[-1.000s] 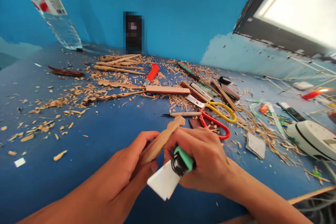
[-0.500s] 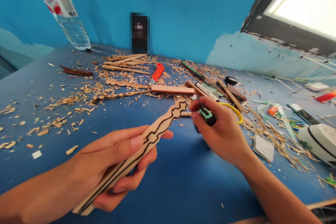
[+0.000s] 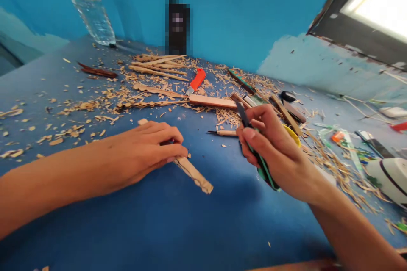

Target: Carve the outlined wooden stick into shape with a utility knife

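Note:
My left hand [image 3: 149, 150] lies palm down on a carved wooden strip [image 3: 193, 175], pressing it flat against the blue table [image 3: 190, 228]; the strip's ends stick out from under the fingers on both sides. To the right, my right hand [image 3: 270, 152] is closed round a green-and-black utility knife [image 3: 259, 161], held upright above the table with the dark blade tip pointing up. The two hands are apart.
Wood shavings litter the table. Behind the hands lie carved wooden strips [image 3: 159, 70], an orange-handled cutter [image 3: 197, 80], a plain wood bar [image 3: 213, 101], a small awl [image 3: 222, 133], yellow-handled scissors [image 3: 292, 135], a plastic bottle [image 3: 92, 8] and an iron [image 3: 389, 178].
My left hand has brought the wooden strip down from the air and laid it flat on the table. My right hand has turned the knife upright.

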A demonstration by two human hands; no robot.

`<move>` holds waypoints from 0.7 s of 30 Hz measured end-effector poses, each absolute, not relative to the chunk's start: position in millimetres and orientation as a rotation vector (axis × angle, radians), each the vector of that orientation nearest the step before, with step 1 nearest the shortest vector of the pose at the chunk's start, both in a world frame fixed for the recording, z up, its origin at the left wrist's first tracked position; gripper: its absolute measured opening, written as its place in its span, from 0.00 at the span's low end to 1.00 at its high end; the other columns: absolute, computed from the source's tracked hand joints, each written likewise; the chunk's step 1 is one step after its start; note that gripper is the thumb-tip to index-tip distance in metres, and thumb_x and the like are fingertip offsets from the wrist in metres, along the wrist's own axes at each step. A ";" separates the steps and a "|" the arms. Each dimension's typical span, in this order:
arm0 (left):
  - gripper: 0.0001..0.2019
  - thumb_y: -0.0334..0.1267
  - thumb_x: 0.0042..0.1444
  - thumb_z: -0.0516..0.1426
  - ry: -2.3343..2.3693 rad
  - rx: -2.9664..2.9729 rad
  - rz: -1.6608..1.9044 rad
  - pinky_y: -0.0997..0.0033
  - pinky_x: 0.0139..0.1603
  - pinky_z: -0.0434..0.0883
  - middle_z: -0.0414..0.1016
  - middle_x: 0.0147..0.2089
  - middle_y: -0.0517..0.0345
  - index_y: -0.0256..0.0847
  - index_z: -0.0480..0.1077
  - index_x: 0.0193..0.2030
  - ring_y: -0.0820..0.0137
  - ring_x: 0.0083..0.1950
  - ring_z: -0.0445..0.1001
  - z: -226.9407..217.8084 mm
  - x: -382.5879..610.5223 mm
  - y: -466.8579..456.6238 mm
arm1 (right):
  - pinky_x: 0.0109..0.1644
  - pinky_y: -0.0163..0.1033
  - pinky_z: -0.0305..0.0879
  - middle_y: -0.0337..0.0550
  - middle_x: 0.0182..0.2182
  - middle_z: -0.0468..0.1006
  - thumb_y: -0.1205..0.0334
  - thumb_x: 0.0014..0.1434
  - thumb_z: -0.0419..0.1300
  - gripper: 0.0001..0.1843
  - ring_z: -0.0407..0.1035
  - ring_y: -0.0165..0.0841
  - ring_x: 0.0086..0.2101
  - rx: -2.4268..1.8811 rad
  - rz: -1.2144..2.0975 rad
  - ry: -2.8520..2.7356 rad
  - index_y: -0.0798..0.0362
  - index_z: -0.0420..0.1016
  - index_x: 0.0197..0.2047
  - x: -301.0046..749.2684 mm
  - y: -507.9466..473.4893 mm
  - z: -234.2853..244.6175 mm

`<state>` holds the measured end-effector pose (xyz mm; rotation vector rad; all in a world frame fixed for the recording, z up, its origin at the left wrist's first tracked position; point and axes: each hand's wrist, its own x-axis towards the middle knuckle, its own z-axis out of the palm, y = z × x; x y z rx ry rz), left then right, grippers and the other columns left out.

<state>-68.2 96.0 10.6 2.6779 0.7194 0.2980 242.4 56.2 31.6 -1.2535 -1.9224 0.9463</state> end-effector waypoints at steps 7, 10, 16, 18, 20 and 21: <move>0.10 0.40 0.74 0.52 0.673 2.376 0.202 0.71 0.59 0.68 0.75 0.54 0.57 0.52 0.74 0.54 0.65 0.55 0.73 5.3 -74.0 108.5 | 0.30 0.37 0.54 0.36 0.29 0.74 0.63 0.77 0.49 0.10 0.67 0.30 0.28 -1.115 0.697 -2.720 0.46 0.69 0.44 226.7 62.2 35.6; 0.09 0.40 0.73 0.54 0.649 2.333 0.218 0.72 0.57 0.70 0.76 0.54 0.58 0.53 0.76 0.51 0.65 0.56 0.74 4.1 -76.8 112.5 | 0.27 0.39 0.47 0.33 0.24 0.67 0.60 0.77 0.49 0.14 0.59 0.29 0.22 -1.063 0.529 -2.800 0.48 0.63 0.36 215.3 71.5 31.5; 0.10 0.42 0.73 0.55 0.613 2.379 0.310 0.73 0.57 0.70 0.77 0.55 0.61 0.57 0.77 0.53 0.66 0.57 0.74 -4.4 -78.7 117.7 | 0.29 0.42 0.49 0.35 0.26 0.68 0.51 0.78 0.50 0.19 0.62 0.29 0.24 -0.843 0.408 -2.924 0.49 0.68 0.35 202.8 91.4 25.4; 0.09 0.43 0.73 0.55 0.604 2.405 0.336 0.71 0.60 0.68 0.78 0.54 0.61 0.57 0.77 0.53 0.65 0.59 0.73 -6.9 -78.3 118.4 | 0.31 0.44 0.51 0.37 0.28 0.69 0.54 0.78 0.51 0.17 0.62 0.31 0.26 -0.765 0.301 -2.964 0.50 0.71 0.38 202.8 91.3 21.8; 0.09 0.43 0.73 0.55 0.576 2.431 0.353 0.67 0.66 0.64 0.79 0.52 0.61 0.56 0.78 0.50 0.63 0.59 0.73 -8.8 -78.1 119.1 | 0.31 0.45 0.50 0.38 0.28 0.69 0.57 0.77 0.53 0.14 0.61 0.33 0.27 -0.702 0.152 -2.975 0.51 0.73 0.39 204.2 87.3 17.3; 0.09 0.43 0.73 0.55 0.568 2.441 0.345 0.64 0.69 0.61 0.80 0.52 0.61 0.55 0.78 0.49 0.62 0.59 0.73 -9.5 -78.2 119.6 | 0.32 0.46 0.50 0.38 0.29 0.70 0.59 0.76 0.55 0.11 0.60 0.33 0.27 -0.682 0.082 -2.975 0.52 0.73 0.41 205.2 84.3 15.0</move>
